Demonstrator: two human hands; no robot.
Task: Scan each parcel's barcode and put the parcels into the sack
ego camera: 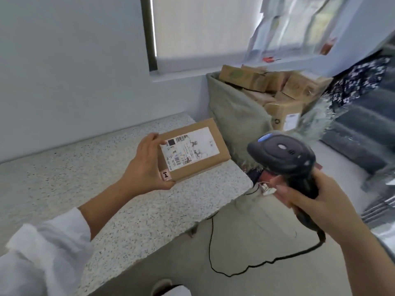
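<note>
A white sleeve covers the left forearm at the near edge. A black cable trails down across the floor from the scanner, a black handheld unit that the right hand grips by its handle, fingers wrapped round it, its head towards the parcel. The left hand holds this flat cardboard parcel by its near short end, thumb below and fingers above, label and barcode facing up. The parcel is above the speckled stone counter, near its right edge; whether it touches the counter cannot be told. Beyond stands the open green sack, heaped with brown boxes, below a window
</note>
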